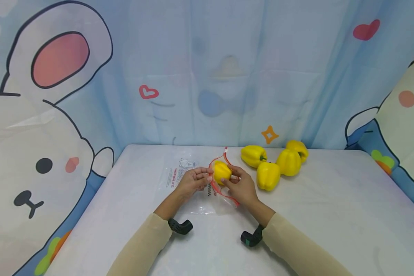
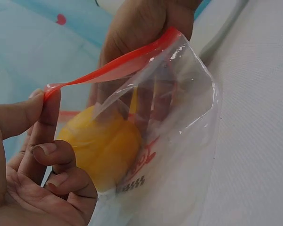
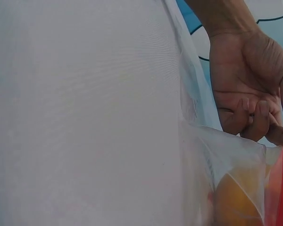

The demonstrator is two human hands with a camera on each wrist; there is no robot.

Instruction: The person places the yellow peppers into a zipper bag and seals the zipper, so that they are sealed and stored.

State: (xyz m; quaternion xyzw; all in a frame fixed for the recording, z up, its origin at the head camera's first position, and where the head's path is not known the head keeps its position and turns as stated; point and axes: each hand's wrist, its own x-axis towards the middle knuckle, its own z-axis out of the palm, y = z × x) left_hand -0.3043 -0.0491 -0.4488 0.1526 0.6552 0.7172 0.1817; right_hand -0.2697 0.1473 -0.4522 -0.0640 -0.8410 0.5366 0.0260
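Note:
My left hand (image 1: 193,182) pinches the red zip edge (image 2: 115,63) of a clear plastic bag (image 1: 198,208) between thumb and fingertip, and the bag's mouth gapes. The left hand's other fingers are curled beside the bag. Reaching in at the mouth, my right hand (image 1: 244,188) grips a yellow bell pepper (image 1: 221,171). Through the plastic in the left wrist view, the pepper (image 2: 104,146) sits inside the bag, below the right fingers. The right wrist view has the pepper (image 3: 238,200) at its lower edge, with the left hand (image 3: 250,80) beyond.
Several more yellow bell peppers (image 1: 288,162) stand grouped behind and right of the right hand. The bag lies on a white-covered table (image 1: 331,207). A blue curtain (image 1: 227,107) with cartoon prints hangs behind the table's far edge.

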